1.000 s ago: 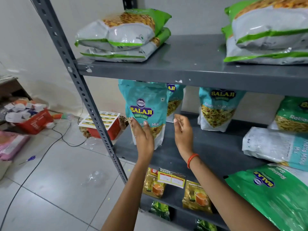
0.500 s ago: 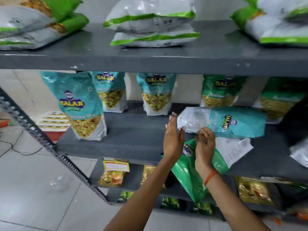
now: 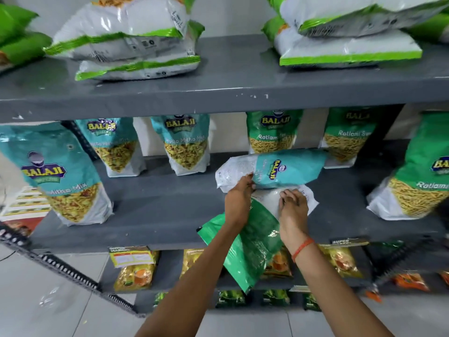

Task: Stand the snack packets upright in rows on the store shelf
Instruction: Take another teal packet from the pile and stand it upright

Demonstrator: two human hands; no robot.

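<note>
A teal packet [image 3: 289, 170] lies on its side on the middle shelf [image 3: 158, 210], on top of a green packet [image 3: 252, 242] that hangs over the shelf's front edge. My left hand [image 3: 239, 199] touches the teal packet's white end, fingers curled at its edge. My right hand [image 3: 292, 209] rests on the green packet's white end, fingers bent on it. Three teal packets stand upright to the left: one in front [image 3: 60, 176], two at the back [image 3: 114, 144] [image 3: 185, 142]. Green packets stand at the back right [image 3: 273, 130] [image 3: 347, 135] and front right [image 3: 418, 171].
The upper shelf [image 3: 230, 76] carries stacks of flat white and green packets [image 3: 131, 37] [image 3: 349, 32]. Small yellow packets [image 3: 136, 268] hang on the lower shelf behind price tags. A slanted perforated post [image 3: 63, 271] crosses the lower left over the tiled floor.
The view swung right from the standing teal packet to the lying ones. Both hands moved forward from hovering to touching the teal and green packets.
</note>
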